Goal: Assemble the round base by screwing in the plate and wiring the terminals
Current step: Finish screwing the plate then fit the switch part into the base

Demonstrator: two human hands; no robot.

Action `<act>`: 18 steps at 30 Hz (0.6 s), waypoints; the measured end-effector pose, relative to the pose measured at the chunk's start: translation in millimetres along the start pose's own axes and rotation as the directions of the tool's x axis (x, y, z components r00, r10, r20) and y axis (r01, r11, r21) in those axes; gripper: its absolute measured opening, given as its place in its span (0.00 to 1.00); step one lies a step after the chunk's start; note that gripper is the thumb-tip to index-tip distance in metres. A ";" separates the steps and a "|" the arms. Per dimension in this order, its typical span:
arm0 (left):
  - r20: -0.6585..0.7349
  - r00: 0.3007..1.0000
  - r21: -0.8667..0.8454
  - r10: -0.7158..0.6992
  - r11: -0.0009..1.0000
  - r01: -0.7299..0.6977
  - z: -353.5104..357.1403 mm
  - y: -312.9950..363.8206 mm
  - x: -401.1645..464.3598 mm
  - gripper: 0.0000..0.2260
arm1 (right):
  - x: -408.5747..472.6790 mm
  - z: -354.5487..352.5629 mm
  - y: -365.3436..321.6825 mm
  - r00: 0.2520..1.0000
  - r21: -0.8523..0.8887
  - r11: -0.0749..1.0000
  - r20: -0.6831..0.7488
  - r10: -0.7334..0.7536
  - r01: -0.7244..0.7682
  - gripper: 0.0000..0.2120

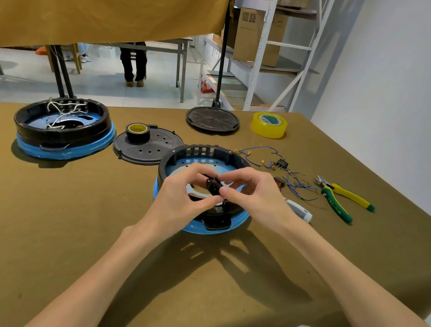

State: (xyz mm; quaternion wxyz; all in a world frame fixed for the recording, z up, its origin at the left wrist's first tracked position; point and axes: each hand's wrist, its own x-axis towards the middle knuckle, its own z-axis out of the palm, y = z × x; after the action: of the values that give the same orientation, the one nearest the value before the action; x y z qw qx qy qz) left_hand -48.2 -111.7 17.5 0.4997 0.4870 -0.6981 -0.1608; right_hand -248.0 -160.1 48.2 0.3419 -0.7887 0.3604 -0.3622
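A round black base with a blue lower rim [204, 155] sits open in the middle of the table. Above its inside, my left hand [182, 195] and my right hand [255, 193] both pinch a small black part [211, 185] between fingertips. Blue wires with metal terminals and a small black switch [280, 164] lie to the right of the base. A black perforated plate [150, 149] lies to its left, with a roll of black tape [137, 132] on it.
A second round base with white wires inside [62, 127] stands at the left. A black round lid [212, 119] and yellow tape roll [269, 124] lie at the back. Green-yellow pliers [343, 199] and a white tool [299, 210] lie at the right, near the table's edge.
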 end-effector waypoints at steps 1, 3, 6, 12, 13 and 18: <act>-0.013 1.000 0.006 -0.017 1.000 0.017 -0.1 -0.9 -1.3 0.17 | -0.6 -0.8 0.2 0.999 -0.027 1.000 0.037 -0.012 0.013 0.10; 0.002 0.999 0.005 -0.036 0.999 0.036 -0.8 -3.0 -4.1 0.16 | -1.7 -2.0 0.2 0.996 -0.103 0.993 0.076 -0.050 0.058 0.11; 0.031 0.999 0.011 -0.020 1.000 0.020 -3.5 -6.1 -7.8 0.11 | -0.7 -6.5 -0.7 0.993 -0.170 0.983 0.101 -0.054 0.071 0.12; 0.034 0.999 0.060 -0.019 0.998 0.017 -7.6 -9.4 -10.8 0.08 | 8.5 -9.0 -5.7 0.977 -0.272 0.956 0.205 -0.055 0.111 0.15; 0.021 0.999 0.041 -0.025 0.999 0.024 -6.8 -9.0 -10.3 0.07 | 8.4 -8.3 -6.3 0.976 -0.247 0.964 0.212 -0.041 0.095 0.16; -0.038 0.997 -0.052 -0.069 0.996 0.067 -2.4 -2.9 -3.1 0.07 | 4.5 -3.3 -4.3 0.984 -0.223 0.968 0.157 -0.081 0.115 0.15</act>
State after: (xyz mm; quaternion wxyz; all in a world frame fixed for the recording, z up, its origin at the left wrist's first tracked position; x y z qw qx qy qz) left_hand -44.5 -109.9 14.8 0.5199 0.5005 -0.6668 -0.1857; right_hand -247.2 -162.5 54.8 0.2550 -0.8643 0.3346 -0.2755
